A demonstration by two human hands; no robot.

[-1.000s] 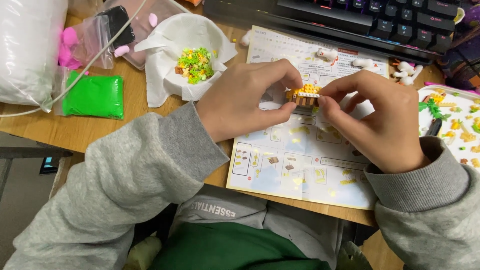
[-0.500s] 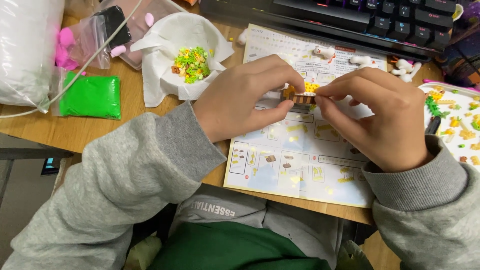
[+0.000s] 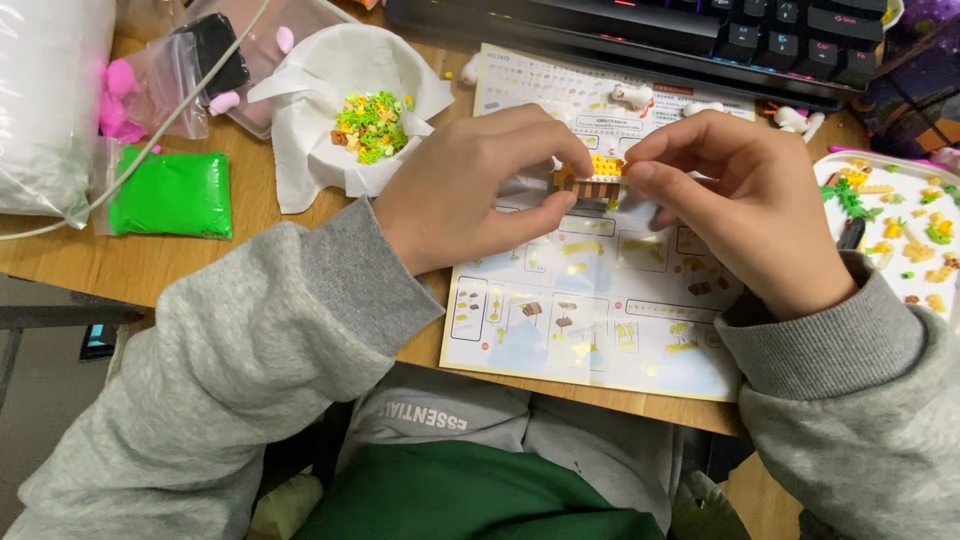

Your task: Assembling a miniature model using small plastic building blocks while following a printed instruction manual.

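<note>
My left hand (image 3: pixel 480 190) and my right hand (image 3: pixel 740 215) meet over a printed instruction sheet (image 3: pixel 600 310) on a wooden desk (image 3: pixel 150 265). Between their fingertips they pinch a small brick model (image 3: pixel 597 180), yellow on top and brown below. Both thumbs and forefingers close on it from either side, and my fingers hide most of it. Grey sleeves cover both forearms.
A white bowl (image 3: pixel 300 90) lined with paper holds several tiny green and yellow bricks (image 3: pixel 372 125). A green bag (image 3: pixel 172 193) and pink bags lie at left. A white tray (image 3: pixel 900 230) with loose pieces sits at right. A dark keyboard (image 3: pixel 700 30) runs along the back.
Both hands stay closed on the small model and have shifted slightly toward the keyboard. The fingertips have adjusted their pinch on it.
</note>
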